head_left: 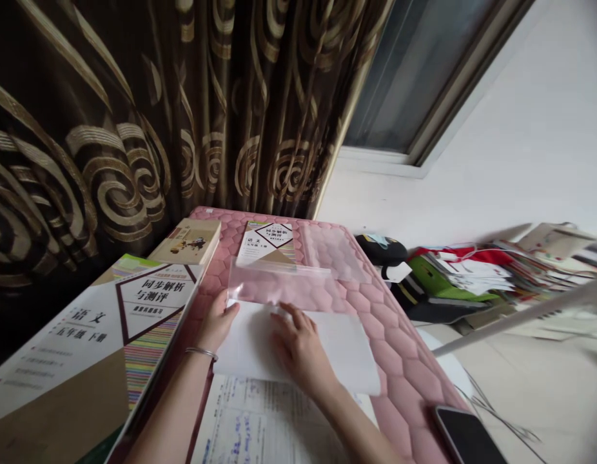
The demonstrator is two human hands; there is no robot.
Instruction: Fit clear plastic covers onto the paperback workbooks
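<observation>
A white sheet [347, 348] lies on the pink quilted table [405, 361]. Its far edge meets a clear plastic sleeve [283, 283]. My left hand [216, 322] rests at the sheet's left edge, fingers curled at the sleeve's near corner; a silver bracelet is on that wrist. My right hand [301, 345] lies flat on the sheet, fingers stretched toward the sleeve's opening. A printed, handwritten worksheet [264, 425] lies under the white sheet, nearest to me.
A large workbook [86, 341] sits at the left, a thicker book [189, 241] beyond it. Another workbook [269, 241] and a second clear sleeve [332, 251] lie at the far end. A dark phone [465, 435] rests at the right edge. Stacked books [472, 274] clutter the floor.
</observation>
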